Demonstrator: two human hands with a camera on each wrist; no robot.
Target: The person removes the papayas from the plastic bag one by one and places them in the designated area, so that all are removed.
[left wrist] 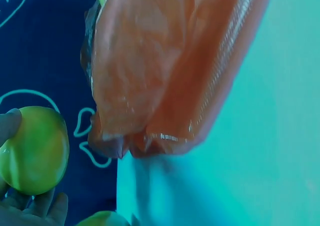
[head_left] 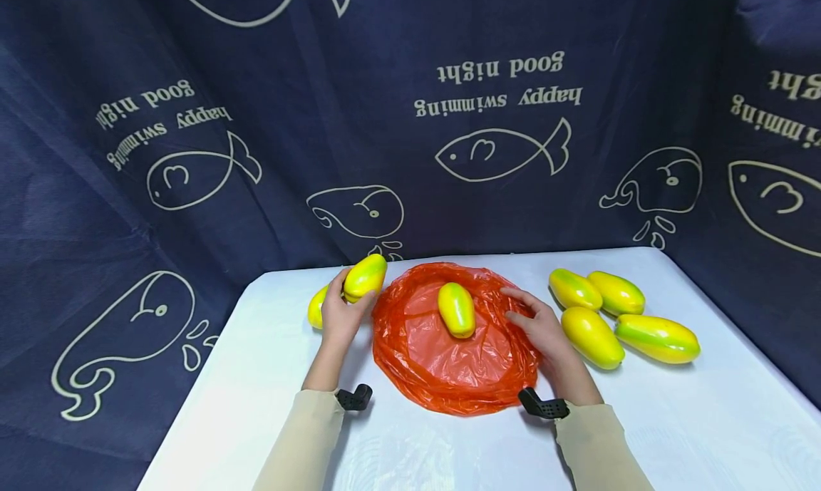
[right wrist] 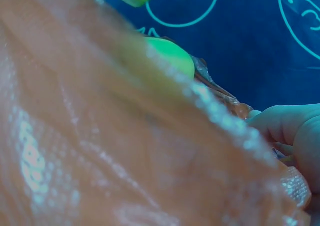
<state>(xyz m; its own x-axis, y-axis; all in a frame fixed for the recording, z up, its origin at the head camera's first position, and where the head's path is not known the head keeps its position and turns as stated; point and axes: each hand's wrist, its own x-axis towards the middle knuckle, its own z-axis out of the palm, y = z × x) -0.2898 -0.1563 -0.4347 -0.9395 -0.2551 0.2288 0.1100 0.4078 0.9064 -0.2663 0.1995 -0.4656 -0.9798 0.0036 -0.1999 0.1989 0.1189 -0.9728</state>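
Observation:
A yellow-green papaya (head_left: 365, 277) is in my left hand (head_left: 340, 316), raised just left of the red plastic bag (head_left: 423, 377). In the left wrist view, the thumb lies over this papaya (left wrist: 37, 151) and the fingers curl beneath it. The bag stands with its mouth spread wide, and one papaya (head_left: 457, 310) lies inside it. My right hand (head_left: 545, 328) holds the bag's right rim between thumb and fingers; the right wrist view shows the thumb (right wrist: 280, 123) at the plastic edge. Behind my left hand, another papaya (head_left: 316, 308) rests on the table, partly hidden.
Several papayas (head_left: 593, 336) lie grouped on the right side of the white table (head_left: 224, 405). A dark blue cloth (head_left: 359, 120) printed with fish and whales hangs along the back and sides. Each wrist wears a small black device (head_left: 544, 405).

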